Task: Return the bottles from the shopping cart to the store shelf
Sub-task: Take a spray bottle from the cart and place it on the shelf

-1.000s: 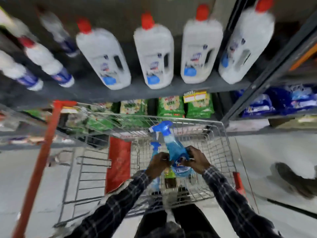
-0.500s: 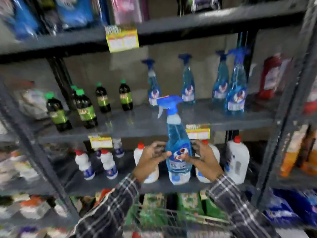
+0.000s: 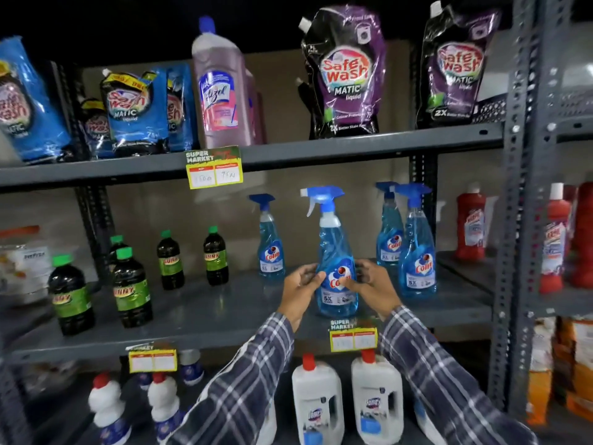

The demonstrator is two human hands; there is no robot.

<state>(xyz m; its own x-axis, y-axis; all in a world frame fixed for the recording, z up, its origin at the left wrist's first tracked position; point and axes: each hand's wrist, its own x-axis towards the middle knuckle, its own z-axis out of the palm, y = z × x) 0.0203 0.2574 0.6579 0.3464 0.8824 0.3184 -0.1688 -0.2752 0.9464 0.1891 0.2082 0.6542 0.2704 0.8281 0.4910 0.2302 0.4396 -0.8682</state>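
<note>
A blue spray bottle (image 3: 333, 248) with a white trigger stands upright at the front of the grey middle shelf (image 3: 224, 313). My left hand (image 3: 300, 289) grips its left side and my right hand (image 3: 372, 284) grips its right side, both at the label. Three matching blue spray bottles stand on the same shelf: one (image 3: 269, 239) behind to the left, two (image 3: 414, 245) to the right. The shopping cart is out of view.
Dark green-capped bottles (image 3: 130, 290) stand on the left of the middle shelf. Detergent pouches (image 3: 346, 72) and a pink bottle (image 3: 218, 88) fill the upper shelf. White red-capped jugs (image 3: 316, 403) sit below. A grey upright post (image 3: 519, 200) and red bottles (image 3: 470, 223) are at the right.
The view rose from the cart to the shelves. Both hands carried the blue spray bottle up out of the cart and forward onto the middle shelf.
</note>
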